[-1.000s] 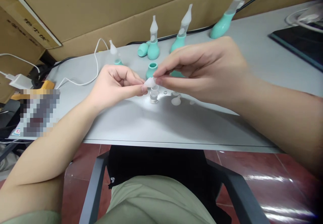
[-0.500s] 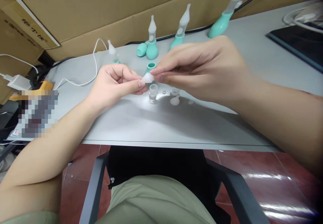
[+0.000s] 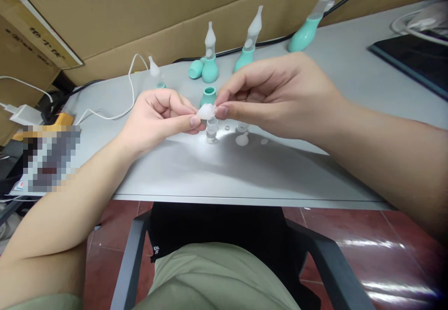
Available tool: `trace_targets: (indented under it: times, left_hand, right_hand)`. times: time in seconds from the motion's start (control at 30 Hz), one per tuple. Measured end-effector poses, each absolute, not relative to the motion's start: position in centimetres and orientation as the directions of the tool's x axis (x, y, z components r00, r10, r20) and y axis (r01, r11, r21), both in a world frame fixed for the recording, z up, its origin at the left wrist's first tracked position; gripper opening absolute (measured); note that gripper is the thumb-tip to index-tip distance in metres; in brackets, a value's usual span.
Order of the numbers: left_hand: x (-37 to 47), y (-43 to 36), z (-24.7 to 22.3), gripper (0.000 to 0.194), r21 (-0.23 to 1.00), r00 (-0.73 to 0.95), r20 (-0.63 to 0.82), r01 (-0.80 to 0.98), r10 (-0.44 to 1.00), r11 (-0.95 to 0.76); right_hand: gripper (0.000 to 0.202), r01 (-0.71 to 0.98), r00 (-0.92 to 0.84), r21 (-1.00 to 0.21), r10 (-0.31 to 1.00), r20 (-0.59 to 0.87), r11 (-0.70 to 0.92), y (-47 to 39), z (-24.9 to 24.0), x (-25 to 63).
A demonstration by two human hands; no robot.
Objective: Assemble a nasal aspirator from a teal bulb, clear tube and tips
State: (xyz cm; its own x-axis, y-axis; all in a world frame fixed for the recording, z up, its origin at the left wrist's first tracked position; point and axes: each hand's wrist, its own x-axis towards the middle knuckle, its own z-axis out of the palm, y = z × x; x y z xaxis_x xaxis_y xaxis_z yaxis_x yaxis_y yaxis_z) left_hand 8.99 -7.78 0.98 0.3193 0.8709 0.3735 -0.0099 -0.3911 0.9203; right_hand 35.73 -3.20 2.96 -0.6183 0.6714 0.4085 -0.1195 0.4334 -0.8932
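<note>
- The small translucent white silicone tip [image 3: 206, 111] is mostly covered by fingertips on both sides; only its middle shows, so its full shape is hard to make out.
- The left hand [image 3: 159, 119] pinches the tip between thumb and forefinger, the other fingers curled in toward the palm.
- The right hand [image 3: 280, 98] pinches the tip's other end with thumb and forefinger pressed together; its remaining fingers lie folded behind them.
- The tip is held above the grey table [image 3: 245, 170], just over a small clear plastic cylinder [image 3: 212, 130] standing upright there.
- A teal open-topped bulb [image 3: 208, 96] is partly hidden behind the hands.
- Small clear pieces [image 3: 242, 138] lie beside the cylinder, too small to identify.
- Near the cardboard wall [image 3: 140, 16] stand teal bulb aspirators with white tips [image 3: 210, 60]; the rightmost is cut off at the top edge.
- A pixelated patch [image 3: 51, 158] hides the left table corner.
</note>
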Motion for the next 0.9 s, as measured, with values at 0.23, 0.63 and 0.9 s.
trace_targets:
  times: [0.23, 0.63, 0.9]
  left_hand:
    - [8.41, -7.79, 0.99, 0.047, 0.891, 0.326, 0.384, 0.113, 0.864, -0.439]
    - [8.56, -8.29, 1.53, 0.035, 0.822, 0.349, 0.458, 0.183, 0.818, -0.539]
    - [8.18, -8.04, 0.76, 0.038, 0.759, 0.371, 0.523, 0.208, 0.768, -0.617]
  right_hand:
    - [0.018, -0.214, -0.632, -0.917, 0.668, 0.394, 0.338, -3.74, 3.22, 35.57]
    - [0.034, -0.177, -0.689, -0.953, 0.661, 0.299, 0.247, -3.36, 3.06, 35.59]
    - [0.016, -0.117, -0.727, -0.958, 0.634, 0.262, 0.261, -3.22, 3.13, 35.67]
